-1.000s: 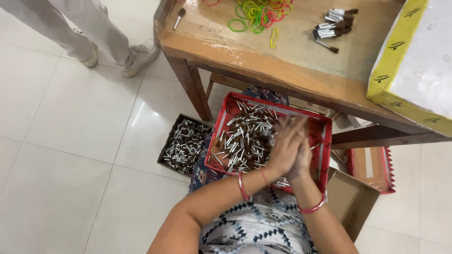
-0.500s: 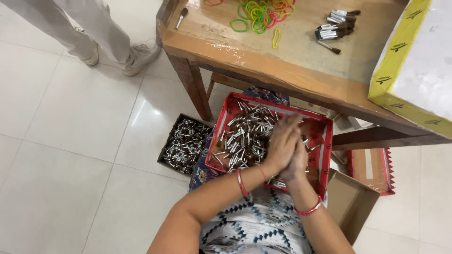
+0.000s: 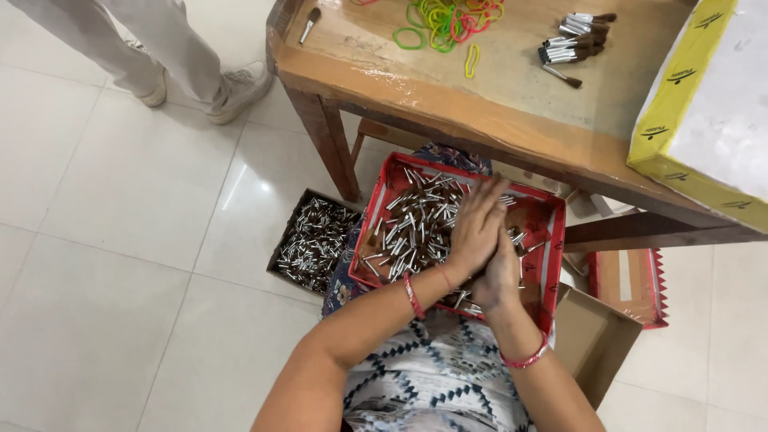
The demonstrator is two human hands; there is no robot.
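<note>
While two hands [image 3: 486, 248] press together, contents unclear, over one red tray [image 3: 552, 264]: countless metal tubes [image 3: 408, 228].

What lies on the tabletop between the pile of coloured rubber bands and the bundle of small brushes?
In the head view, bare wood: the table shows nothing between the rubber bands and the brushes.

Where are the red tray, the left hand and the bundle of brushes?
red tray [image 3: 552, 240]: head view, on its bare right wall.
left hand [image 3: 478, 228]: head view, on the back of the hand.
bundle of brushes [image 3: 570, 44]: head view, on the metal ferrules.
</note>
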